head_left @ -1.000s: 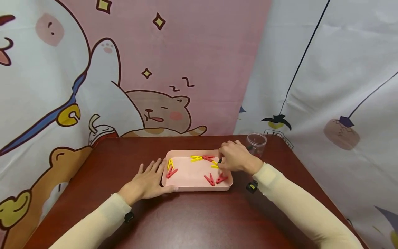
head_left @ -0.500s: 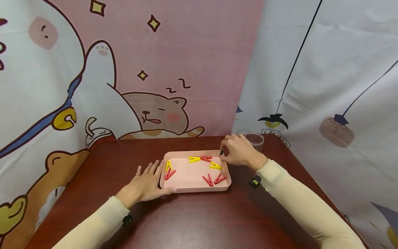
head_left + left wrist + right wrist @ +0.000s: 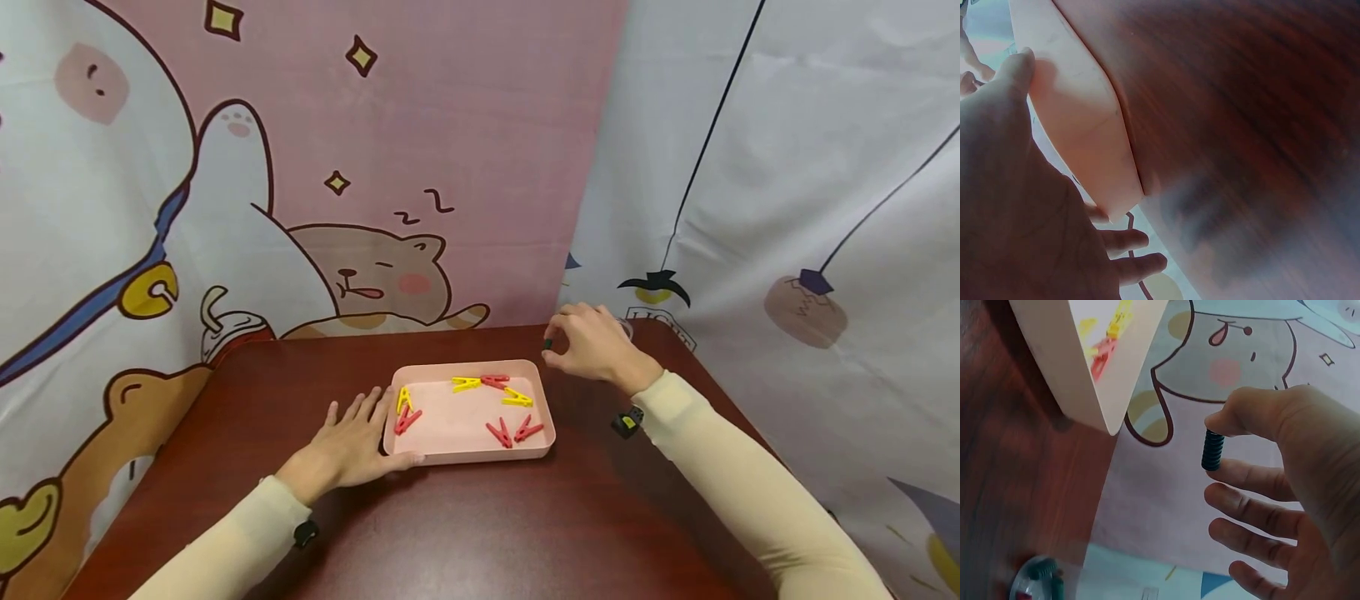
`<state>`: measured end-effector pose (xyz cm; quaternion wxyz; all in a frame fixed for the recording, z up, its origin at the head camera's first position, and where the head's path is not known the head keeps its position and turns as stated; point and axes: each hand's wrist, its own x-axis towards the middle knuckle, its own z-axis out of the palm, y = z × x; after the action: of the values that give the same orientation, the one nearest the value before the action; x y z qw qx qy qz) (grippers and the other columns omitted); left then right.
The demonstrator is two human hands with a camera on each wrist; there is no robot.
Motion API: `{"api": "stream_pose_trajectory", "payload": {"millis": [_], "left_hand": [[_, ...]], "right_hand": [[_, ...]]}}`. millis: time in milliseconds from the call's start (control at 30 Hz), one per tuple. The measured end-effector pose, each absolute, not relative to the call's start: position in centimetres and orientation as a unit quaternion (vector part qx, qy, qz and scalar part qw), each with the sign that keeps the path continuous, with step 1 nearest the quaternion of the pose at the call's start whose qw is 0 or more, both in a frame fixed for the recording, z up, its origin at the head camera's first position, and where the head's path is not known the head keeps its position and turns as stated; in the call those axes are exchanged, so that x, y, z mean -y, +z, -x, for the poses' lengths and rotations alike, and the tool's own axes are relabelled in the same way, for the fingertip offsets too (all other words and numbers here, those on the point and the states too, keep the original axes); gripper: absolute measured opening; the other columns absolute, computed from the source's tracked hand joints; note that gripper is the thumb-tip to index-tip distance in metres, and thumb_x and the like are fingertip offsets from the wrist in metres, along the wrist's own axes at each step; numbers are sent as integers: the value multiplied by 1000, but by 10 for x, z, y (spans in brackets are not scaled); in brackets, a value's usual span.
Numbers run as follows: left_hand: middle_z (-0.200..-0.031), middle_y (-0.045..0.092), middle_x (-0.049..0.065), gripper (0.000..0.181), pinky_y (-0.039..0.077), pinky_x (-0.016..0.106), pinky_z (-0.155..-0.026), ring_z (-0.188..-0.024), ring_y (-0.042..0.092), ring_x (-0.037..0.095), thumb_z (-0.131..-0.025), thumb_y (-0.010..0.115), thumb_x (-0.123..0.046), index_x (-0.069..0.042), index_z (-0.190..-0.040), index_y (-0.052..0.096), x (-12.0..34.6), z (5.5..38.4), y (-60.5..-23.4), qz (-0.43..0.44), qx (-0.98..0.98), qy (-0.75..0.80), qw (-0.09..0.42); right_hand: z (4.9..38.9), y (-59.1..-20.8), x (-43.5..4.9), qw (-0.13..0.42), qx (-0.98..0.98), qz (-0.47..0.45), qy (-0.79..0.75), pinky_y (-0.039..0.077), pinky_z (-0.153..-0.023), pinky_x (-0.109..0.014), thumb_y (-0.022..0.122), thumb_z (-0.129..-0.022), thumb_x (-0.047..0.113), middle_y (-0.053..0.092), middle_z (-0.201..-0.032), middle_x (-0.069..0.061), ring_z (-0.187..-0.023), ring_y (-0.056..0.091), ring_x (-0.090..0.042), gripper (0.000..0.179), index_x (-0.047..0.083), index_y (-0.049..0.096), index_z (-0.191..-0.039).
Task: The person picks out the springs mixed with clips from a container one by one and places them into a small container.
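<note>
Between thumb and index fingertips, my right hand (image 3: pixel 594 343) pinches a small dark green coil spring (image 3: pixel 1212 450) end to end. The other fingers are spread apart in the right wrist view. This hand is off the far right corner of a pink tray (image 3: pixel 456 427), close to a clear jar (image 3: pixel 627 328) that it mostly hides. My left hand (image 3: pixel 348 442) lies at the tray's left side, its thumb (image 3: pixel 1017 69) on the near rim. Inside the tray are yellow clothespins (image 3: pixel 517 397) and red clothespins (image 3: pixel 502 433).
Similar green springs (image 3: pixel 1041 569) and something red show inside the jar in the right wrist view. Everything stands on a dark red-brown table (image 3: pixel 450 533). A cartoon-printed cloth (image 3: pixel 480 167) hangs behind the table's far edge.
My right hand has lifted the spring from the tray's right end, carrying it up and rightward past the rim towards the jar. The left hand keeps its place at the tray.
</note>
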<state>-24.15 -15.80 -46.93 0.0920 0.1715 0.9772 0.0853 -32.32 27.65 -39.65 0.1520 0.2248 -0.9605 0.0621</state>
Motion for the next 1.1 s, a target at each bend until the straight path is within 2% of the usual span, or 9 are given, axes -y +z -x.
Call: {"api": "stream_pose_trajectory", "payload": {"millis": [133,267,500,600,900,1100], "left_hand": [[-192,27,28,139,17,89,-137,-175,33,58,-94,58,-101,-8,-188,16,157,243,-468,-179,-976,86,88],[-192,27,27,140,18,89,-137,-175,34,57,-93,58,-102,-8,-188,16,155,244,-467,-189,-975,85,84],[-193,26,26,139,17,87,-138,-176,34,55,-94,57,-102,-9,-188,15,158,243,-467,-185,-975,80,90],[-193,26,26,139,18,87,-138,-176,34,55,-94,58,-101,-9,-188,15,160,243,-468,-185,-976,79,89],[-192,27,26,137,18,86,-138,-176,34,54,-94,61,-99,-9,-188,16,165,242,-468,-180,-976,84,85],[-193,26,26,137,18,86,-139,-176,33,55,-95,61,-98,-8,-188,16,165,240,-468,-178,-976,86,90]], "right_hand": [[323,-394,-289,151,966,-197,69,52,-111,-66,89,-96,44,81,-132,-9,-131,71,-39,32,19,87,-115],[323,-393,-303,159,968,-179,75,52,-107,-65,89,-96,42,81,-128,-9,-127,72,-41,32,17,87,-116],[325,-393,-317,170,967,-170,88,51,-95,-58,87,-99,39,80,-117,-8,-105,71,-33,29,15,87,-115],[326,-393,-322,177,966,-166,91,52,-91,-56,87,-100,37,80,-116,-9,-101,71,-31,29,13,87,-116],[335,-396,-335,201,959,-165,116,60,-90,-60,87,-99,35,83,-117,-11,-102,79,-36,27,13,88,-114],[337,-398,-345,200,960,-154,120,61,-91,-63,86,-100,35,83,-119,-12,-113,76,-39,26,14,88,-116]]}}
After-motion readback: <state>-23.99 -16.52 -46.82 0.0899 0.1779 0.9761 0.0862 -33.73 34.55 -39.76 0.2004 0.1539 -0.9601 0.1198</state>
